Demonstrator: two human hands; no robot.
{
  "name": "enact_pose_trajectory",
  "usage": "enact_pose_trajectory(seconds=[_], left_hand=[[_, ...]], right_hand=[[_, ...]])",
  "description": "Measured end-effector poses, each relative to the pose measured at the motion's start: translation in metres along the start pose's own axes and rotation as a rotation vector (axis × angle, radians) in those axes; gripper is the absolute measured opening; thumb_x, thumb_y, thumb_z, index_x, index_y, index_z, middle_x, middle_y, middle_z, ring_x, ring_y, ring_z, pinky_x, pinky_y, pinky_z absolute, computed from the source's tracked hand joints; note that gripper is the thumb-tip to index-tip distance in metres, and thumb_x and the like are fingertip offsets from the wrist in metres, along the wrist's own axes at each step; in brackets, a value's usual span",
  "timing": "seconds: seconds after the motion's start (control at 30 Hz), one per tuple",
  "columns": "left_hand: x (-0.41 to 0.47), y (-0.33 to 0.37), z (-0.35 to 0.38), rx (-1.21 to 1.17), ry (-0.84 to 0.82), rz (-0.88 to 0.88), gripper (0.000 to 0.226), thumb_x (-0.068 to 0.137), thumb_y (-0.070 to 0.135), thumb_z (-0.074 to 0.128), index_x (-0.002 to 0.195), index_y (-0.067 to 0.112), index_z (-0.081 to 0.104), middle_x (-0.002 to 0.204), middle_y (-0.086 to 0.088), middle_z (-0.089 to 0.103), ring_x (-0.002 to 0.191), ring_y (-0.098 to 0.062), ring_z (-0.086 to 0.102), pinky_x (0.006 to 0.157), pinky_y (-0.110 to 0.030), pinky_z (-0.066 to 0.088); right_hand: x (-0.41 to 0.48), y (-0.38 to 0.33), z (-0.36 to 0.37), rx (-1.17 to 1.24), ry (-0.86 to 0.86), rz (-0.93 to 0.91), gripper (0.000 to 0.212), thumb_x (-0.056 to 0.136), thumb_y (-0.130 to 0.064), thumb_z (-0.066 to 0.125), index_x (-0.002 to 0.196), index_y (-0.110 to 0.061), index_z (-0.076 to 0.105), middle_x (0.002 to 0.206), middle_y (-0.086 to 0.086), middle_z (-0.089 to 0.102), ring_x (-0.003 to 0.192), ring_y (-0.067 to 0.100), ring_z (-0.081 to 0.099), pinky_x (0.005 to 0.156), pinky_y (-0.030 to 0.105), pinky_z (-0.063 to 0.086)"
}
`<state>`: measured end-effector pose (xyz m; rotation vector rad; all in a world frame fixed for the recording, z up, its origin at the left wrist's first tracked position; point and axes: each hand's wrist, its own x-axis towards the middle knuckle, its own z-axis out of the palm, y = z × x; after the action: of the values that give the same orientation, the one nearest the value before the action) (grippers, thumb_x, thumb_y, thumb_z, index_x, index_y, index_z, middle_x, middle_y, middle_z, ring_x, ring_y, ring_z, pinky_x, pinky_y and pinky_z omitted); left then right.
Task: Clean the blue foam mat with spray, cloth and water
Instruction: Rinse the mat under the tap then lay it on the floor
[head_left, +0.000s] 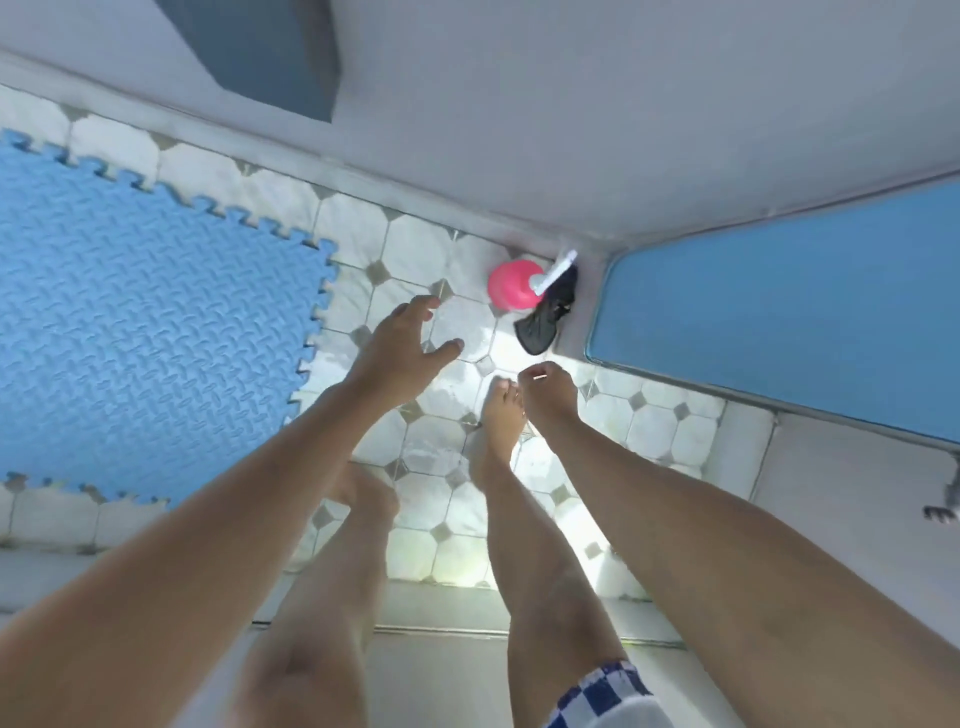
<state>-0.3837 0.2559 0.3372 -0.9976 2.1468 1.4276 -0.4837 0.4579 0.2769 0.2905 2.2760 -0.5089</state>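
A blue foam mat (150, 327) with jigsaw edges lies flat on the tiled floor at the left. A pink spray bottle (511, 286) with a white nozzle stands in the corner by the wall. A dark cloth (545, 319) lies crumpled right beside it. My left hand (402, 348) is stretched out above the tiles between the mat and the bottle, fingers spread, holding nothing. My right hand (548, 392) hangs just short of the cloth with its fingers curled loosely and nothing in it.
My bare legs and right foot (498, 421) stand on the wet white tiles (447, 499). A blue door panel (779, 317) fills the right side. White walls close the corner. A raised white sill (441, 660) runs along the near side.
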Motion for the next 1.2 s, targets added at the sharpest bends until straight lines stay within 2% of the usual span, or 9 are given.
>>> enact_pose_trajectory(seconds=[0.2,0.3,0.4,0.5,0.67,0.87,1.03,1.13,1.2], left_hand=[[0.104,0.023,0.104,0.102,-0.047,0.119,0.066,0.090,0.036,0.076,0.146,0.014,0.049,0.140,-0.010,0.059,0.126,-0.028,0.058,0.103,-0.036,0.046],[0.158,0.020,0.149,0.157,-0.062,0.202,0.073,0.087,0.029,0.080,0.150,0.017,0.046,0.142,-0.009,0.057,0.128,-0.029,0.055,0.100,-0.033,0.043],[0.203,0.010,0.183,0.184,-0.057,0.242,0.081,0.081,0.028,0.082,0.152,0.018,0.044,0.142,-0.007,0.056,0.126,-0.030,0.053,0.100,-0.038,0.047],[0.238,-0.003,0.207,0.173,-0.033,0.277,0.080,0.077,0.024,0.083,0.148,0.016,0.046,0.139,-0.005,0.057,0.125,-0.030,0.053,0.099,-0.040,0.049],[0.274,-0.018,0.220,0.203,0.116,0.387,0.040,0.089,0.025,0.073,0.124,0.007,0.066,0.116,-0.009,0.071,0.105,-0.029,0.064,0.089,-0.038,0.052],[0.249,-0.019,0.191,0.162,0.086,0.377,0.035,0.089,0.019,0.075,0.121,0.005,0.068,0.097,-0.006,0.071,0.087,-0.028,0.064,0.073,-0.028,0.043],[0.179,0.023,0.138,0.215,-0.004,0.382,0.035,0.091,0.023,0.074,0.124,0.014,0.066,0.096,0.006,0.065,0.085,-0.023,0.059,0.074,-0.030,0.044],[0.113,0.075,0.095,0.246,-0.107,0.422,0.040,0.091,0.023,0.076,0.129,0.015,0.065,0.103,0.005,0.068,0.091,-0.022,0.063,0.077,-0.028,0.044],[0.062,0.120,0.066,0.293,-0.176,0.464,0.041,0.091,0.022,0.077,0.130,0.015,0.066,0.103,0.006,0.068,0.093,-0.022,0.065,0.078,-0.029,0.047]], right_hand=[[0.132,0.052,0.004,0.104,0.019,0.064,0.016,0.083,-0.023,0.051,0.069,-0.024,0.058,0.092,0.014,0.074,0.091,0.036,0.072,0.081,0.052,0.060],[0.190,0.057,0.015,0.147,-0.008,0.087,0.023,0.092,-0.020,0.053,0.097,-0.006,0.069,0.101,0.019,0.072,0.098,0.038,0.070,0.086,0.050,0.059],[0.236,0.067,0.041,0.171,-0.008,0.121,0.044,0.092,-0.024,0.055,0.134,-0.010,0.059,0.123,0.012,0.067,0.108,0.036,0.067,0.091,0.048,0.058],[0.275,0.076,0.070,0.118,0.030,0.126,0.058,0.092,-0.028,0.061,0.144,-0.008,0.046,0.132,0.014,0.060,0.122,0.036,0.058,0.099,0.039,0.050],[0.310,0.071,0.106,0.013,0.173,0.221,0.101,0.081,-0.051,0.075,0.152,-0.004,0.022,0.152,0.014,0.035,0.139,0.032,0.038,0.108,0.043,0.041],[0.297,0.052,0.093,-0.175,0.115,0.143,0.048,0.092,-0.031,0.064,0.133,-0.009,0.055,0.139,0.013,0.048,0.126,0.033,0.049,0.104,0.044,0.043],[0.214,0.030,0.035,0.194,0.020,0.113,0.035,0.094,-0.018,0.060,0.128,-0.007,0.058,0.118,0.011,0.066,0.100,0.032,0.068,0.073,0.031,0.050],[0.140,0.015,-0.027,0.445,-0.031,0.143,0.026,0.092,-0.009,0.057,0.118,-0.013,0.058,0.105,0.013,0.065,0.070,0.034,0.073,0.060,0.044,0.063],[0.085,0.015,-0.074,0.483,-0.039,0.142,0.020,0.090,-0.009,0.058,0.109,-0.014,0.059,0.099,0.016,0.068,0.067,0.035,0.074,0.056,0.046,0.063]])
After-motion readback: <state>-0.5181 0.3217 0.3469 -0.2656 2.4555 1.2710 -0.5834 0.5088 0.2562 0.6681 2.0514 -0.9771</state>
